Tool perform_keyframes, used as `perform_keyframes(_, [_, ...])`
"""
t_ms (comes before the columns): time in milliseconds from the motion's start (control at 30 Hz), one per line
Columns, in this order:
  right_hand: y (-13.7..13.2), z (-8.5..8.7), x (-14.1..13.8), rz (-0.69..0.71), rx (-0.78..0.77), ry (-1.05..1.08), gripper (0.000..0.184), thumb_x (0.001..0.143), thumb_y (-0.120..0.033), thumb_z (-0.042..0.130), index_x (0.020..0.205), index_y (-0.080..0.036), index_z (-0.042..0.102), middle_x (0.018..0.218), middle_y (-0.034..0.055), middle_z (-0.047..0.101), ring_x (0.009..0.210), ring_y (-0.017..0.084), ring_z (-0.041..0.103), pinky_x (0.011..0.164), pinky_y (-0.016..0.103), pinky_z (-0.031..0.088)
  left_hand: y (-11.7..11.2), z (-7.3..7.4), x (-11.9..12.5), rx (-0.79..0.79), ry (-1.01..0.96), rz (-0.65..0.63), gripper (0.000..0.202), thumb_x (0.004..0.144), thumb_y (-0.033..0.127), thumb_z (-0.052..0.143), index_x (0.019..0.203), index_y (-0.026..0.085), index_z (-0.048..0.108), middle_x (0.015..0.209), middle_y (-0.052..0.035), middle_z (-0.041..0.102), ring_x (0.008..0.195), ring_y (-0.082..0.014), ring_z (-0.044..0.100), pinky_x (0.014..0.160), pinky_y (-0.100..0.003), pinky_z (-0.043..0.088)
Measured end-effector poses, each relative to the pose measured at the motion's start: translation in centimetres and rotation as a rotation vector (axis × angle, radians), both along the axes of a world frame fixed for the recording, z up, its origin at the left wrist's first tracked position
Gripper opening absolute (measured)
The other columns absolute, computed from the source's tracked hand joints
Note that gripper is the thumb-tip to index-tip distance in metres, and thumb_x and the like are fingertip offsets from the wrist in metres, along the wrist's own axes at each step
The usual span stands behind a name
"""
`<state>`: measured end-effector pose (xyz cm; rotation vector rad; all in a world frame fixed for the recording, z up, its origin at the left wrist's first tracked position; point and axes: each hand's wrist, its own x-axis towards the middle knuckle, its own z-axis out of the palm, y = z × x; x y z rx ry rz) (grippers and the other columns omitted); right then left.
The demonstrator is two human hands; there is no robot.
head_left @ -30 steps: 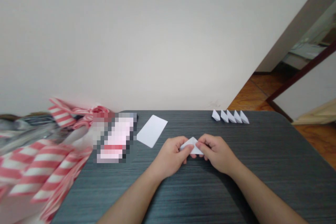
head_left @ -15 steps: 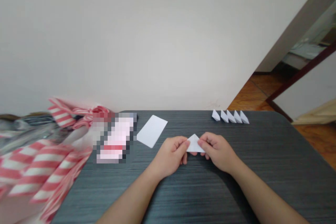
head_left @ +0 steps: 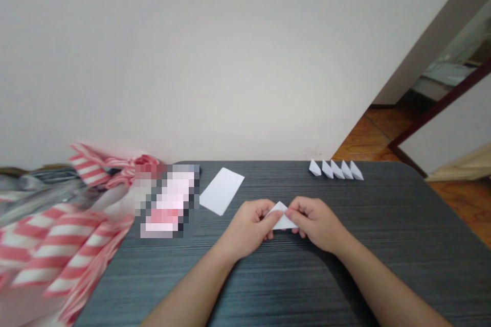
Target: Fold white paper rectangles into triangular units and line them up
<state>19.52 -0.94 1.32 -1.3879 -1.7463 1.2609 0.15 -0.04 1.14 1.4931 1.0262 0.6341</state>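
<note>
Between my two hands is a small white paper folded into a triangle (head_left: 283, 222), its point facing away from me. My left hand (head_left: 251, 225) grips its left side, thumb lying across the front face. On the right side my right hand (head_left: 315, 222) pinches the same paper, its thumb tip near the middle and close to the left thumb. Most fingers curl behind or under the paper and are partly hidden. Flat on the table, beyond and left of my left hand, lies white paper (head_left: 221, 191); whether it is one sheet or a stack I cannot tell.
Several small folded white paper pieces (head_left: 337, 169) stand in a row at the table's back right. A pixelated pink-and-white item (head_left: 172, 199) lies at the left of the dark table (head_left: 253, 291). Red-and-white striped cloth (head_left: 57, 245) is heaped beyond the left edge. A wall rises behind.
The folded paper has come slightly nearer to me and to the left. Both thumbs have slid inward over its face and now lie closer together.
</note>
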Motion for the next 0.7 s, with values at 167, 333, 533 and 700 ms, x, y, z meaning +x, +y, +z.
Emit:
perform_keyframes(167, [0.0,-0.3,0.1,0.025,-0.008,0.034,0.019,0.090,-0.026,0.055,0.074,-0.017,0.060,0.056,-0.0028,0.059,0.044,0.009,0.051,0.045,0.019,0.039,-0.1,0.0,0.0,-0.001,-0.012,0.025,0.033,0.091,0.040,0.054,0.069,0.016,0.057,0.053,0.0025,0.056,0.048,-0.0091,0.048,0.048,-0.019,0.034])
perform_keyframes(333, [0.0,-1.5,0.3,0.075,0.069,0.187,0.013,0.088,-0.024,0.060,0.100,-0.019,0.059,0.070,-0.0014,0.062,0.057,0.012,0.056,0.054,0.022,0.044,0.1,-0.7,0.1,-0.060,-0.114,0.062,0.031,0.091,0.041,0.053,0.075,0.015,0.060,0.053,0.0019,0.059,0.045,-0.0091,0.048,0.047,-0.019,0.036])
perform_keyframes(533, [-0.3,-2.0,0.4,0.090,0.169,0.174,0.026,0.083,-0.018,0.066,0.104,-0.022,0.052,0.073,-0.0035,0.056,0.058,0.011,0.051,0.053,0.022,0.040,0.2,-1.0,0.4,-0.115,-0.146,0.119,0.030,0.088,0.040,0.055,0.071,0.016,0.057,0.046,0.0028,0.056,0.040,-0.0091,0.047,0.042,-0.019,0.034])
perform_keyframes(700, [0.0,-1.6,0.5,0.128,0.356,0.067,0.017,0.082,-0.013,0.066,0.095,-0.020,0.059,0.089,0.0015,0.058,0.057,0.008,0.047,0.052,0.021,0.038,0.2,-0.9,0.4,-0.112,-0.164,0.113,0.030,0.088,0.040,0.056,0.068,0.016,0.057,0.046,0.0027,0.057,0.040,-0.0087,0.047,0.042,-0.018,0.034])
